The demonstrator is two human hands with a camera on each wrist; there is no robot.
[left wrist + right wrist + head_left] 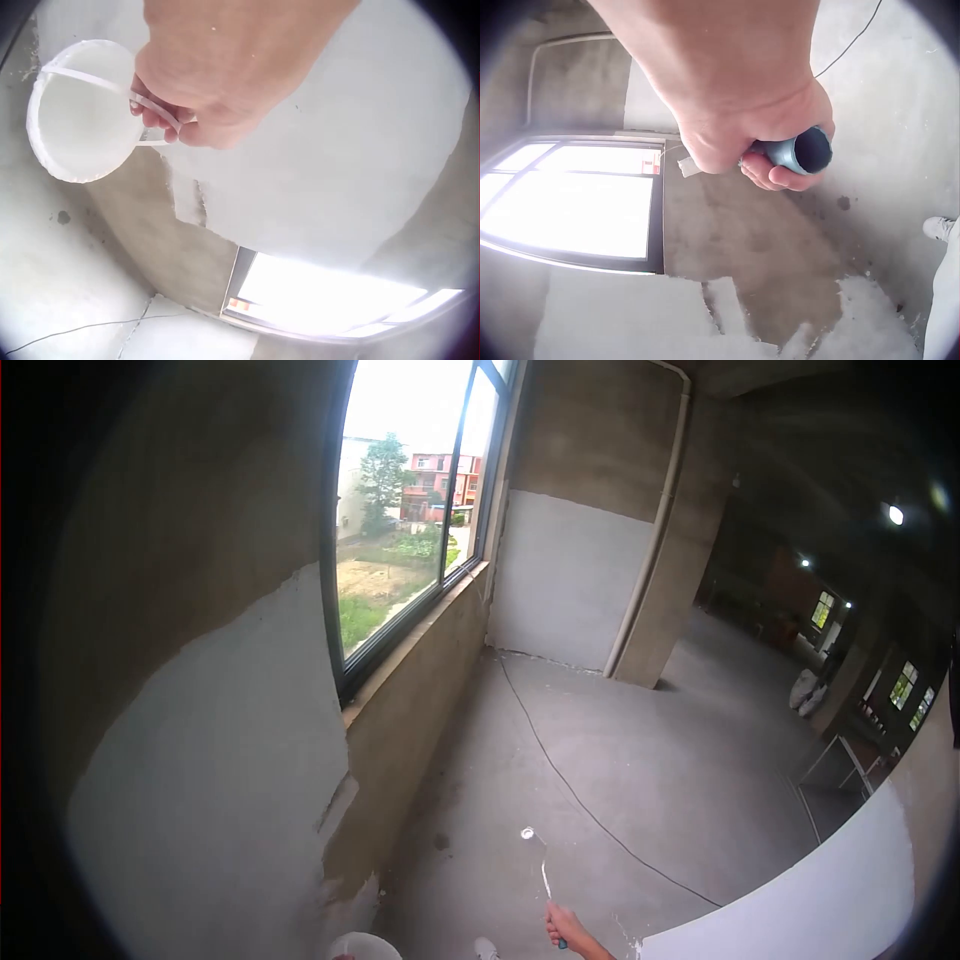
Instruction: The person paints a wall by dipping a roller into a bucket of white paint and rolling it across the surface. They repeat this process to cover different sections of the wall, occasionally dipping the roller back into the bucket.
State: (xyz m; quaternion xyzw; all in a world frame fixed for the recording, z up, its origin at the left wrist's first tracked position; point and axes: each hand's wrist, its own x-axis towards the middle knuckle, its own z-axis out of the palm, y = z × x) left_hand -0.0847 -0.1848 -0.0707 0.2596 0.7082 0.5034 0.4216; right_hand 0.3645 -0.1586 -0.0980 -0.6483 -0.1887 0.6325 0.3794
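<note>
My left hand (217, 90) has its fingers curled round the thin white handle (90, 78) of a white bucket (86, 112). At the bottom edge of the head view only the top of that bucket (368, 943) shows. My right hand (570, 928) grips a paint roller by its handle, with the thin frame (545, 878) and white roller head (527, 833) extending away over the grey floor. In the right wrist view my right hand (757, 127) is wrapped round the blue-green handle (799, 154), whose hollow end faces the camera.
A partly white-coated wall (220, 760) and a window (410, 510) stand on the left. A cable (570, 785) crosses the floor. At the far end are a half-coated wall (570, 575) and a pipe (655, 550); a white surface (800, 900) curves in at lower right. A shoe (485, 948) shows below.
</note>
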